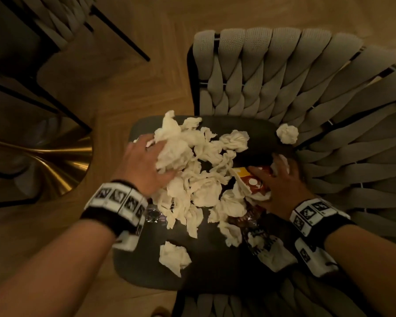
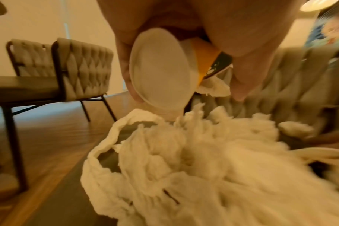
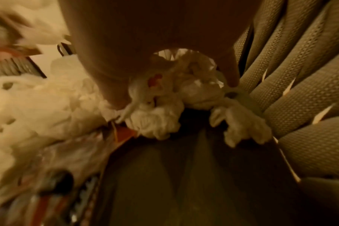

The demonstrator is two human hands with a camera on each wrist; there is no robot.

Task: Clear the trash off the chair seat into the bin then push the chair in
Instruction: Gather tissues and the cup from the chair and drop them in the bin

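Dozens of crumpled tissues lie heaped on the dark chair seat in the head view, mixed with dark wrappers. The left hand lies in the left side of the heap, its fingers buried under tissue. The right hand rests on the right side, over a red and yellow packet. One tissue ball sits apart at the far right, against the woven backrest.

From the left wrist, the left hand has its fingers curled round a small cup with a white base and yellow side, just above the crumpled tissues. Two more chairs stand at the far left.

From the right wrist, the right hand has thumb and fingers clamped on a wad of crumpled tissues over the chair seat, near the woven backrest.
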